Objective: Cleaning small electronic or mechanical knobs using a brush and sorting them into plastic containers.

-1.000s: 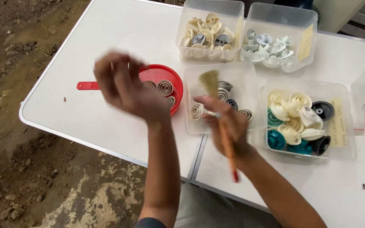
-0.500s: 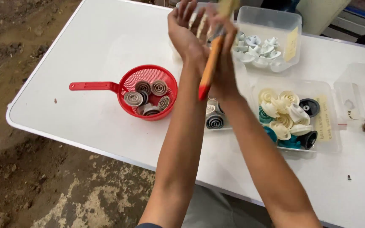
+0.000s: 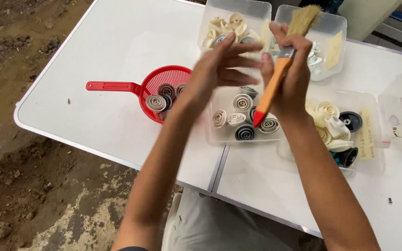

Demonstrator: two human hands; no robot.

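My right hand [image 3: 290, 69] grips a paintbrush [image 3: 279, 69] with an orange handle and pale bristles, held upright above the clear boxes. My left hand [image 3: 222, 65] is blurred, with its fingers spread flat and pointing right, just left of the brush; nothing is visible in it. Below both hands a clear box [image 3: 219, 135] holds round ribbed plastic parts in white, grey and dark colours. A red strainer [image 3: 164, 79] with a long handle, left of my left forearm, holds several grey round parts.
Two clear boxes at the back, one [image 3: 238, 9] with cream parts and another [image 3: 333, 28] with pale parts. A box [image 3: 373, 139] at right holds cream, black and teal parts. The white folding table [image 3: 84, 60] stands over bare dirt ground [image 3: 15, 195].
Both hands have come down from the table's far side toward the middle box. The left hand has opened flat beside the brush. The view has shifted slightly.
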